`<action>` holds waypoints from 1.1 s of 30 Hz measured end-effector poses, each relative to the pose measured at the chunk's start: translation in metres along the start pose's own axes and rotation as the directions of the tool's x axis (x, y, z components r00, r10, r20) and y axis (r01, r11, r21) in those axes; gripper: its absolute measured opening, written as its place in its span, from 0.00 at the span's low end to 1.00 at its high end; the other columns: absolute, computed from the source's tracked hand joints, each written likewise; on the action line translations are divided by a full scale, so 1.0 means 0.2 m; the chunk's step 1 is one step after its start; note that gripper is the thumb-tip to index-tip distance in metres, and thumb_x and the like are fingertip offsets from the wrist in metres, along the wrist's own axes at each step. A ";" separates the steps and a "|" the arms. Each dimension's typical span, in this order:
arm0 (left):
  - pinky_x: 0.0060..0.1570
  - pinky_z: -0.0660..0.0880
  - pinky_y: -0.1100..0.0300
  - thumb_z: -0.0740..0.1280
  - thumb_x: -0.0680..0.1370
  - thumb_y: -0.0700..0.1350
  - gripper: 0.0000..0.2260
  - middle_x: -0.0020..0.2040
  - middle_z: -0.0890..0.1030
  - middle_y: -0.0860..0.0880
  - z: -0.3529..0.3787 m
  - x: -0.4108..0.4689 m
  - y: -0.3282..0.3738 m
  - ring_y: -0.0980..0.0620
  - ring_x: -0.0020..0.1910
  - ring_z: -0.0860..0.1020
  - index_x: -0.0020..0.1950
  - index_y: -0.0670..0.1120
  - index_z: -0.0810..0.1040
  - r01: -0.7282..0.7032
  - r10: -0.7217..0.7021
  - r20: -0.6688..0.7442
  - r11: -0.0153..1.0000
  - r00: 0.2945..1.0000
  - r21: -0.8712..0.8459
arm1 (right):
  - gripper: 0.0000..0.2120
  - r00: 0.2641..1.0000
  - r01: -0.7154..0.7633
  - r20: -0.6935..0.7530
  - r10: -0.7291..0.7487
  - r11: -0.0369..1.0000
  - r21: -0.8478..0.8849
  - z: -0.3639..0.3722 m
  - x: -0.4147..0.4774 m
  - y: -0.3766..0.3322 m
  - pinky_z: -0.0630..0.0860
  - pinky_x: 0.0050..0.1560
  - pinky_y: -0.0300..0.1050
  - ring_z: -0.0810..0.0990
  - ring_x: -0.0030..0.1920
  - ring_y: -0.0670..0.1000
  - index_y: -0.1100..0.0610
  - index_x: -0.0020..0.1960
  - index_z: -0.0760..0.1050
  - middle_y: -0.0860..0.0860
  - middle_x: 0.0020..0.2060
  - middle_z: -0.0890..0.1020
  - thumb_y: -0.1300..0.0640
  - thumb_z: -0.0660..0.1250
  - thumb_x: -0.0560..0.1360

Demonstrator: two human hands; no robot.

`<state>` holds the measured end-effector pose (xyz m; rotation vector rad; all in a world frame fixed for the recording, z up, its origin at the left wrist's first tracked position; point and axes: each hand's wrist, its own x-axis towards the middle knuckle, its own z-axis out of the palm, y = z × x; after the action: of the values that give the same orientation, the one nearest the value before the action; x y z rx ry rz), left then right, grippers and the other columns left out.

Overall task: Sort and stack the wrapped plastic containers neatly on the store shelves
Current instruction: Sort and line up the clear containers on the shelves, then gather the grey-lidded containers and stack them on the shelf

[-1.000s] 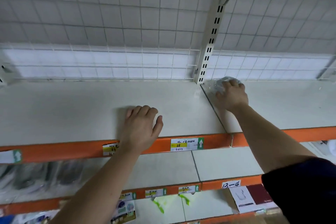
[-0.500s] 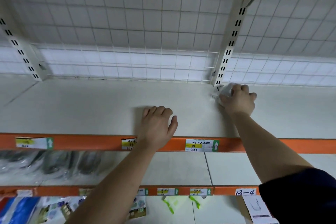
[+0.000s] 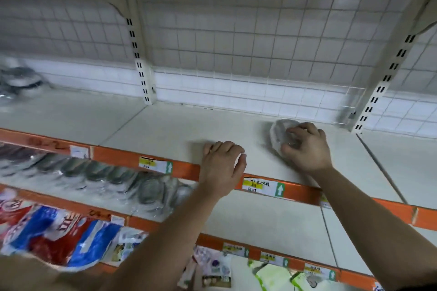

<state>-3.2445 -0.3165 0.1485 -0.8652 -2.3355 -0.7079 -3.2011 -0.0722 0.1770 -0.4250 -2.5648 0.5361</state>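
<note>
— How far along is the sorting?
— Early, I'd judge. The right hand [image 3: 307, 146] grips one wrapped container [image 3: 277, 132] on the upper shelf [image 3: 165, 125], near the front. The left hand [image 3: 222, 165] rests relaxed on the edge, holding nothing.
— What's left?
— The stacking. A row of containers [image 3: 113, 177] lies on the shelf below.

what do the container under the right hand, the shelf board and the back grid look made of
Container: likely clear plastic in glossy film, going by its see-through grey look and small glints. Shelf board: probably painted metal, matte cream, smooth with a straight seam. Back grid: thin wire, apparently coated white, in square mesh.
</note>
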 end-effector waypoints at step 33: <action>0.57 0.64 0.52 0.47 0.78 0.59 0.26 0.58 0.80 0.53 -1.49 -0.45 -2.44 0.50 0.59 0.76 0.60 0.51 0.80 0.371 -0.398 0.012 0.864 0.917 0.342 | 0.34 0.872 0.376 0.196 -0.449 0.870 0.318 1.54 0.17 -2.65 0.72 0.62 0.49 0.74 0.61 0.58 0.54 0.62 0.80 0.50 0.60 0.77 0.37 0.61 0.63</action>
<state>-3.4375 -0.8617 0.1662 -0.2808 -2.6333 -0.4088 -3.4909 -0.6128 0.1765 0.3180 -2.6626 0.8078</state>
